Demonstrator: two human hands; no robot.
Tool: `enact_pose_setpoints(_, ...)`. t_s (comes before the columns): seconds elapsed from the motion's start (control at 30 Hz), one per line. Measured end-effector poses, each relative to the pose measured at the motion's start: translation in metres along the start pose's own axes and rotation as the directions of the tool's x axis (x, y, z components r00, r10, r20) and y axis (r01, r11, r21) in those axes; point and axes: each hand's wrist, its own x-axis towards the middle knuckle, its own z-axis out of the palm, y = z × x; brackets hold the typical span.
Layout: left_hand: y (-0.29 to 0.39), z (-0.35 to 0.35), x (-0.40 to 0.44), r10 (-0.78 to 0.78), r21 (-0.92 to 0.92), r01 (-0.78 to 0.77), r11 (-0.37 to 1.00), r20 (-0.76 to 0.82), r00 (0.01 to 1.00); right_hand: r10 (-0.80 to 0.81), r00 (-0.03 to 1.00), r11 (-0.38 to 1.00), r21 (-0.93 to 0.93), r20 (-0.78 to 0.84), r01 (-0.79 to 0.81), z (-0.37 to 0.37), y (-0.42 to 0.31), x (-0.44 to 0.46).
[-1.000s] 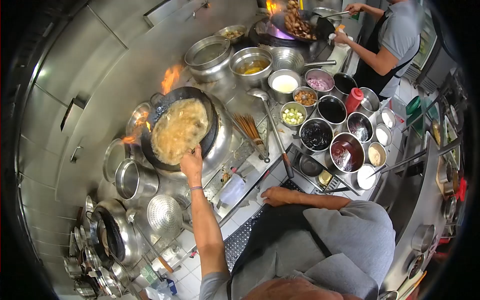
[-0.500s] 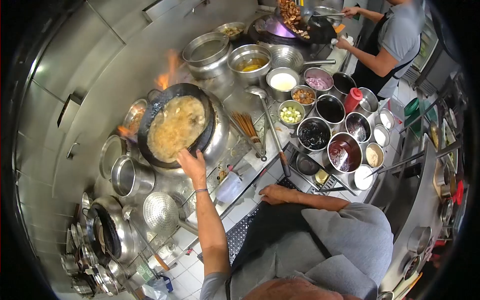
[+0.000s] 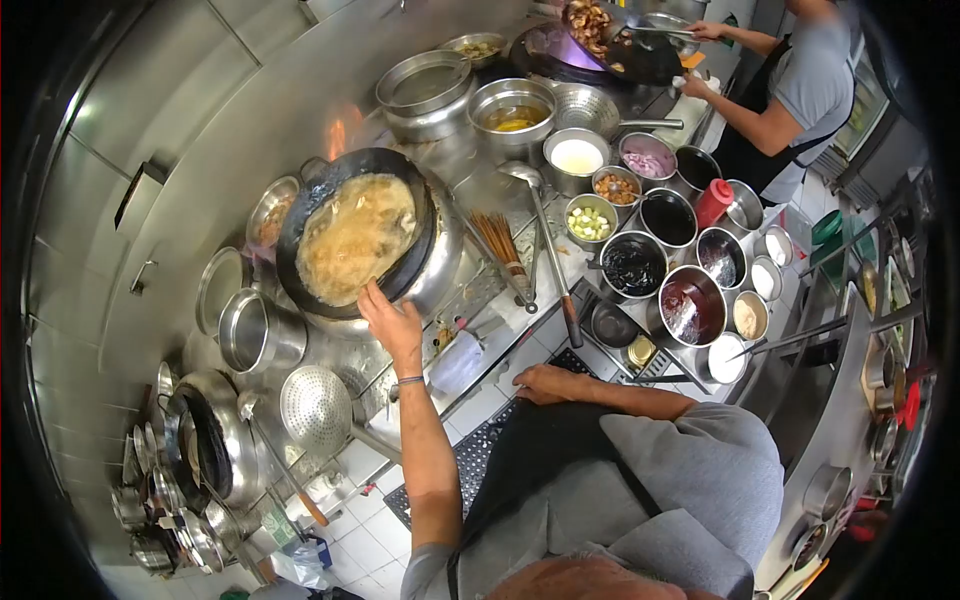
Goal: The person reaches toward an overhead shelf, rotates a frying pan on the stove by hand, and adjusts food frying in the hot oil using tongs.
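Steel cooktop (image 3: 335, 347), left hand (image 3: 393, 325) at wok rim (image 3: 288, 250), right hand (image 3: 550, 384) curled near black apron (image 3: 515, 435), both grips unclear.

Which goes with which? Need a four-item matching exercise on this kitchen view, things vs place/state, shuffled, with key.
Things
1. Black round metal wok
2. Red plastic squeeze bottle
3. Brown bundled-stick brush
4. Person's bare left hand

Place/state
A. At the wok's near rim
B. Between the wok and a long wooden-handled steel ladle
C. Containing frothy tan liquid
D. Among round steel pots

Pairs: 1-C, 2-D, 3-B, 4-A
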Motion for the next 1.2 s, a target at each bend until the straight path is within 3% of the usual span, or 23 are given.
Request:
enact_pose_setpoints(0.23,0.014,-0.010,-0.005,-0.105,0.052,0.102,0.993,0.050,0.993,-0.061,0.998,0.998,-0.014,-0.031,0.061,0.006,0.001,0.004)
enact_pose_setpoints(0.33,0.013,-0.007,-0.007,-0.100,-0.042,0.101,0.994,0.032,0.994,-0.053,0.999,0.999,-0.004,-0.005,0.053,-0.005,-0.008,0.000)
enact_pose_setpoints(0.67,0.016,-0.012,-0.007,-0.091,-0.063,0.093,0.994,0.031,0.995,-0.095,0.995,0.995,-0.025,-0.005,0.095,-0.003,-0.006,0.001)
enact_pose_setpoints(0.87,0.010,-0.011,-0.005,-0.099,-0.088,0.102,0.991,0.033,0.995,-0.133,0.987,0.991,-0.032,-0.089,0.130,-0.013,-0.014,-0.003)
enact_pose_setpoints(1.07,0.015,-0.015,-0.003,-0.176,-0.079,0.182,0.980,0.076,0.981,-0.073,0.997,0.996,-0.049,-0.027,0.072,-0.010,-0.015,0.000)
enact_pose_setpoints(1.2,0.003,-0.002,-0.007,-0.069,-0.062,0.065,0.996,-0.055,0.996,-0.147,0.986,0.989,-0.049,-0.081,0.143,-0.003,-0.003,0.004)
